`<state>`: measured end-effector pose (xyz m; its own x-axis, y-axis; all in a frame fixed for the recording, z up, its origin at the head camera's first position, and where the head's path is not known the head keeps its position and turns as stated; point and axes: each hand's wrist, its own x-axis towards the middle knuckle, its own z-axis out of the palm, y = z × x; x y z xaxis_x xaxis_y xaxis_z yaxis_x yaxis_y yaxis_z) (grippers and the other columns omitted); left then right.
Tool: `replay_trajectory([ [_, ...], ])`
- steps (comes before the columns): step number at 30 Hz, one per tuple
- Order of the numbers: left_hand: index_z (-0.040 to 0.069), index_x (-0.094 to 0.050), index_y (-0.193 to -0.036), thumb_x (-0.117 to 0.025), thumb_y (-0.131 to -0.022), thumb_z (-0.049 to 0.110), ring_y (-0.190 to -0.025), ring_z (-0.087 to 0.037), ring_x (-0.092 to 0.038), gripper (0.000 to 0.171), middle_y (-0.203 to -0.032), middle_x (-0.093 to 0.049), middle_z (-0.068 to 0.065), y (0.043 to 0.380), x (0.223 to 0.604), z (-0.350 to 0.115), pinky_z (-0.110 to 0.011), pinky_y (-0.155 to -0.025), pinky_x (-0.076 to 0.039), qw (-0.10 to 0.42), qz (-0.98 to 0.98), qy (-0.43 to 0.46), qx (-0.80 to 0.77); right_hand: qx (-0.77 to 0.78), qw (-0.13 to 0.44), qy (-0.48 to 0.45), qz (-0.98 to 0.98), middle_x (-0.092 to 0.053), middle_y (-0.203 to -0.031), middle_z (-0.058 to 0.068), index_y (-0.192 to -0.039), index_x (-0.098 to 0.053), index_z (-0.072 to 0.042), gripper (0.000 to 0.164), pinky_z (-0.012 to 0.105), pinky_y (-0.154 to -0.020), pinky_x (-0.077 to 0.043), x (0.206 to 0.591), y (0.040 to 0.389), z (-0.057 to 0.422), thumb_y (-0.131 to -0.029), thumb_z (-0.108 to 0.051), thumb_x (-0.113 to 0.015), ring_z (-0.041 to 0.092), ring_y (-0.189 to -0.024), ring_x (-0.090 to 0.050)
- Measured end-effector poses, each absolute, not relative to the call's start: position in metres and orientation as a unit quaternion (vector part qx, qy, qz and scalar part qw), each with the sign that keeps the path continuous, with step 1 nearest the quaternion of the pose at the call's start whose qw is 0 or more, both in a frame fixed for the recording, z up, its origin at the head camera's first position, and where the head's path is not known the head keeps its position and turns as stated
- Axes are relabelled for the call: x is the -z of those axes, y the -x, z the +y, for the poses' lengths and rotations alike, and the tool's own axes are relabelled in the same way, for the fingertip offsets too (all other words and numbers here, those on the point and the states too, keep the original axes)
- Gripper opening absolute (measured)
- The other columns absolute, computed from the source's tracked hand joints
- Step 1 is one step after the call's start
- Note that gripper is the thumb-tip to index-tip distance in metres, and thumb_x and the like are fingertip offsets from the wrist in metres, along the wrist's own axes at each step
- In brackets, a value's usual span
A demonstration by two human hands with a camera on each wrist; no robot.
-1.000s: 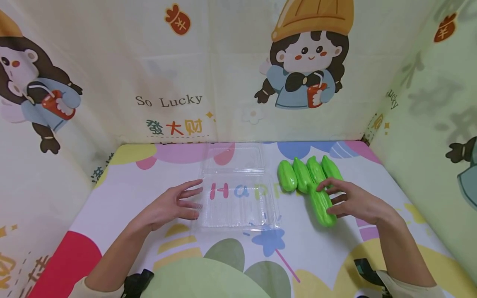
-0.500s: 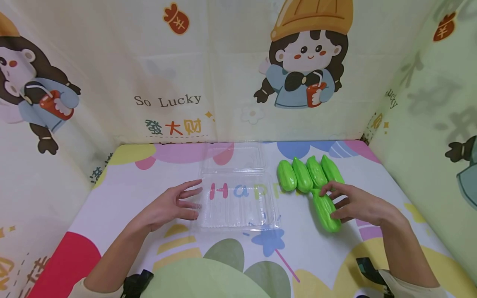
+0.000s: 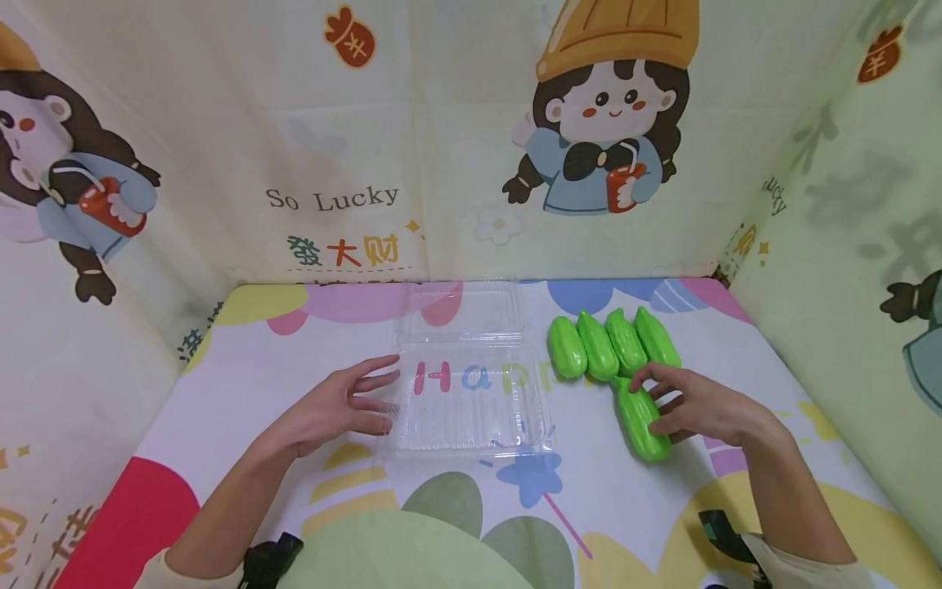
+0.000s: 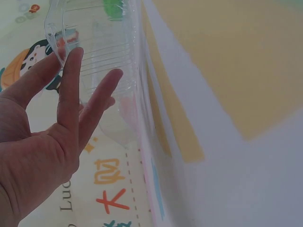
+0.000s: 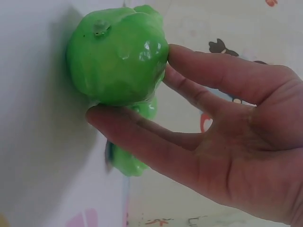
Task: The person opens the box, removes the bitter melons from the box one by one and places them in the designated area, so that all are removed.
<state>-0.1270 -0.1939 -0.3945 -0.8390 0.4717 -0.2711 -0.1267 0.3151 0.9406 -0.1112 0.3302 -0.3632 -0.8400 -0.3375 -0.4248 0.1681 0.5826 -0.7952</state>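
Observation:
A clear plastic clamshell box (image 3: pixel 471 417) lies with its lid raised back on the table. My left hand (image 3: pixel 338 405) is at its left edge, fingers spread and loosely bent; in the left wrist view the fingertips (image 4: pixel 116 75) overlap the clear plastic wall. My right hand (image 3: pixel 702 405) holds a green, bumpy bitter melon (image 3: pixel 642 425) from its right side. Its far end meets a row of several like melons (image 3: pixel 599 352) behind it. In the right wrist view, the digits of the hand (image 5: pixel 227 146) touch two sides of the melon (image 5: pixel 118 61).
A patterned cloth (image 3: pixel 589 523) with printed letters and shapes covers the table. Behind it hangs a cream curtain (image 3: pixel 456 164) with cartoon prints, and similar cloth closes in both sides. Black straps (image 3: pixel 272 560) sit on both wrists.
The bitter melon in my right hand has shifted a little right and towards me, its far end drawing back from over the row. The left hand and the box have stayed put.

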Motion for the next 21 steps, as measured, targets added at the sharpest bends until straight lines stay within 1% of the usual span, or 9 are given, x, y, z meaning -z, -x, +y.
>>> replay_trajectory([
  [5, 0.020, -0.030, -0.165, -0.082, -0.088, 0.008, -0.129, -0.039, -0.064, 0.094, -0.168, -0.035, -0.018, 0.1261, 0.3938, -0.1944, -0.042, -0.091, -0.062, 0.260, 0.769, -0.110, -0.573, 0.453, 0.279, 0.056, 0.845, -0.045, -0.140, 0.036, -0.135, -0.050, -0.005, 0.052, 0.046, -0.083, -0.063, 0.3633, 0.1114, 0.3318, -0.090, -0.001, -0.074, 0.038, -0.115, -0.060],
  [9, 0.020, -0.030, -0.165, -0.083, -0.088, 0.009, -0.129, -0.039, -0.064, 0.094, -0.168, -0.036, -0.017, 0.1255, 0.3929, -0.1949, -0.042, -0.091, -0.062, 0.259, 0.773, -0.109, -0.569, 0.455, 0.280, 0.060, 0.843, -0.041, -0.145, 0.041, -0.137, -0.049, -0.005, 0.054, 0.047, -0.084, -0.063, 0.3631, 0.1116, 0.3322, -0.090, -0.002, -0.075, 0.045, -0.121, -0.058],
  [12, 0.021, -0.031, -0.165, -0.083, -0.088, 0.009, -0.128, -0.038, -0.064, 0.094, -0.167, -0.036, -0.017, 0.1251, 0.3923, -0.1952, -0.041, -0.091, -0.062, 0.259, 0.775, -0.107, -0.566, 0.455, 0.280, 0.062, 0.843, -0.038, -0.148, 0.043, -0.139, -0.049, -0.005, 0.056, 0.048, -0.085, -0.063, 0.3628, 0.1119, 0.3313, -0.090, -0.004, -0.076, 0.047, -0.124, -0.058],
  [17, 0.024, -0.033, -0.164, -0.082, -0.089, 0.010, -0.125, -0.035, -0.067, 0.091, -0.166, -0.039, -0.018, 0.1249, 0.3913, -0.1952, -0.041, -0.092, -0.062, 0.258, 0.781, -0.102, -0.559, 0.442, 0.275, 0.069, 0.851, -0.039, -0.149, 0.041, -0.141, -0.050, -0.004, 0.056, 0.047, -0.085, -0.062, 0.3606, 0.1120, 0.3284, -0.092, -0.007, -0.076, 0.051, -0.129, -0.054],
  [21, 0.028, -0.036, -0.163, -0.081, -0.091, 0.016, -0.121, -0.029, -0.069, 0.086, -0.164, -0.042, -0.017, 0.1259, 0.3904, -0.1948, -0.040, -0.096, -0.060, 0.253, 0.793, -0.105, -0.544, 0.399, 0.248, 0.083, 0.879, -0.042, -0.150, 0.039, -0.141, -0.053, -0.005, 0.053, 0.052, -0.091, -0.059, 0.3555, 0.1106, 0.3245, -0.093, -0.014, -0.077, 0.056, -0.133, -0.051],
])
